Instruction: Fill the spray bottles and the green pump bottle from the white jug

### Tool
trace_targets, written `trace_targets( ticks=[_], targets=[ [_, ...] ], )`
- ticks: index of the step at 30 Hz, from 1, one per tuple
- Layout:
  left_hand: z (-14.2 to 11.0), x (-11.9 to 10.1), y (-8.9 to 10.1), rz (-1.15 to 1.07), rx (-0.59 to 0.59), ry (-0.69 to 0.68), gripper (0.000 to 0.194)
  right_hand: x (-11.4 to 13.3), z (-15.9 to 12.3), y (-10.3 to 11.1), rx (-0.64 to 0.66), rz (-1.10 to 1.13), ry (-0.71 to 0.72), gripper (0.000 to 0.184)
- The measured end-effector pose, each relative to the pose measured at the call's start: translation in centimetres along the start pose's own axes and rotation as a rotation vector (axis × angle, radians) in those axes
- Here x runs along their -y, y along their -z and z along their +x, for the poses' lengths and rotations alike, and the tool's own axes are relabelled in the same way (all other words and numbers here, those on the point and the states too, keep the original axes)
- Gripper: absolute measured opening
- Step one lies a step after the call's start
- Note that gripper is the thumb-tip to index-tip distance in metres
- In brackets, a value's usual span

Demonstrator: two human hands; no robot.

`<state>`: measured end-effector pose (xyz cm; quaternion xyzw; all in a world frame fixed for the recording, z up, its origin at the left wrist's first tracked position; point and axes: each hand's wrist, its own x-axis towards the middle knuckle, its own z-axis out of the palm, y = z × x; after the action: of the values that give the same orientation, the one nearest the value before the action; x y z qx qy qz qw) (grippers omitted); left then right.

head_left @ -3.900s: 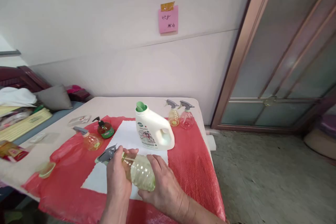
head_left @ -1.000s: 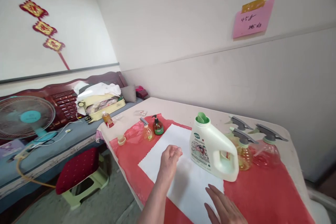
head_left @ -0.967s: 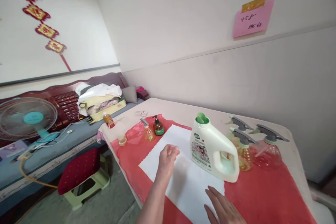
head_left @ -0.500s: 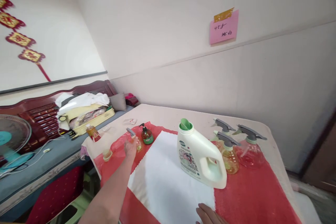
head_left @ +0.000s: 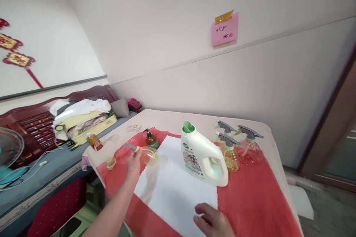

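My left hand grips a clear spray bottle by its neck, just under the grey trigger head. The bottle is tipped on its side, with its base toward the white sheet. Close behind it stands a brown pump bottle with a green label. Low over the front edge of the sheet is my right hand, fingers apart and a little curled, holding nothing. A pale green detergent jug stands upright on the sheet, with a green piece in its mouth.
On the right, several objects stand together: a yellowish spray bottle, a pink spray bottle and a grey trigger head. A small cup sits on the red cloth's left side. An amber bottle is at the table's left edge.
My left hand has lifted the spray bottle and tipped it over toward the right. My right hand has come up further into view. The camera view has turned slightly right.
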<state>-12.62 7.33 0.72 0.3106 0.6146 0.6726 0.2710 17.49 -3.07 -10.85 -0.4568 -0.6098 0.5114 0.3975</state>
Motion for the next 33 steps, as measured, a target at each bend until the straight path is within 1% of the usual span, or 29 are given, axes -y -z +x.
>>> trace_targets(
  ticks=[2, 3, 4, 6, 7, 8, 9, 11, 13, 14, 15, 19, 21, 22, 24, 26, 28, 29, 30, 31, 32, 33],
  targets=[
    [-4.1, -0.4, -0.6, -0.048, 0.123, 0.021, 0.042, 2.0, -0.3, -0.1, 0.035, 0.346, -0.197, 0.047],
    [-6.4, -0.6, -1.0, -0.068, 0.185, 0.037, 0.044, 2.9, -0.5, 0.0, 0.046, 0.539, -0.264, 0.055],
    [-8.7, -0.9, -1.6, -0.087, 0.249, 0.058, 0.046, 3.8, -0.8, 0.1, 0.066, 0.728, -0.299, 0.060],
    [-13.2, -1.4, -2.8, -0.143, 0.448, 0.138, 0.045, 5.2, -1.4, 0.5, 0.148, 1.020, -0.287, 0.058],
    [-15.1, -1.8, -3.4, -0.150, 0.545, 0.170, 0.044, 5.7, -1.7, 0.7, 0.191, 1.107, -0.264, 0.055],
    [-16.7, -2.1, -4.0, -0.172, 0.592, 0.177, 0.043, 6.1, -2.0, 0.8, 0.225, 1.158, -0.249, 0.052],
    [-18.0, -2.5, -4.6, -0.199, 0.616, 0.185, 0.042, 6.3, -2.2, 0.9, 0.248, 1.183, -0.253, 0.051],
    [-19.5, -3.2, -5.6, -0.258, 0.598, 0.209, 0.041, 6.6, -2.5, 0.7, 0.280, 1.198, -0.324, 0.051],
    [-20.0, -3.7, -6.5, -0.286, 0.560, 0.249, 0.040, 6.7, -2.7, 0.4, 0.289, 1.183, -0.411, 0.058],
    [-20.0, -3.7, -6.8, -0.285, 0.541, 0.266, 0.039, 6.8, -2.7, 0.2, 0.264, 1.150, -0.422, 0.059],
    [-19.9, -3.6, -7.1, -0.282, 0.521, 0.277, 0.038, 6.9, -2.7, 0.1, 0.218, 1.098, -0.404, 0.060],
    [-19.6, -2.8, -7.3, -0.307, 0.428, 0.328, 0.037, 7.4, -2.9, 0.3, -0.017, 0.873, -0.197, 0.054],
    [-19.5, -2.6, -7.2, -0.339, 0.396, 0.364, 0.036, 7.3, -3.1, 0.4, -0.092, 0.792, -0.096, 0.057],
    [-19.4, -2.5, -7.1, -0.353, 0.379, 0.380, 0.035, 7.2, -3.2, 0.3, -0.132, 0.713, -0.035, 0.060],
    [-19.2, -2.5, -7.2, -0.379, 0.333, 0.408, 0.034, 6.6, -3.2, -0.2, -0.231, 0.461, 0.100, 0.068],
    [-18.8, -2.4, -7.2, -0.406, 0.270, 0.456, 0.032, 6.0, -3.0, -1.0, -0.340, 0.181, 0.216, 0.070],
    [-18.3, -2.3, -7.0, -0.428, 0.211, 0.501, 0.029, 5.7, -2.8, -1.6, -0.397, 0.029, 0.271, 0.072],
    [-18.1, -2.3, -6.8, -0.427, 0.186, 0.506, 0.029, 5.8, -2.7, -1.8, -0.387, 0.026, 0.280, 0.074],
    [-17.8, -2.4, -6.5, -0.415, 0.173, 0.493, 0.029, 6.0, -2.6, -1.9, -0.345, 0.079, 0.271, 0.076],
    [-17.5, -2.4, -6.2, -0.398, 0.176, 0.463, 0.030, 6.4, -2.5, -1.8, -0.276, 0.186, 0.232, 0.076],
    [-17.3, -2.6, -5.8, -0.382, 0.205, 0.425, 0.031, 6.7, -2.4, -1.7, -0.178, 0.336, 0.163, 0.074],
    [-17.1, -2.8, -5.4, -0.371, 0.257, 0.388, 0.032, 7.1, -2.3, -1.6, -0.054, 0.508, 0.065, 0.071]
  ],
)
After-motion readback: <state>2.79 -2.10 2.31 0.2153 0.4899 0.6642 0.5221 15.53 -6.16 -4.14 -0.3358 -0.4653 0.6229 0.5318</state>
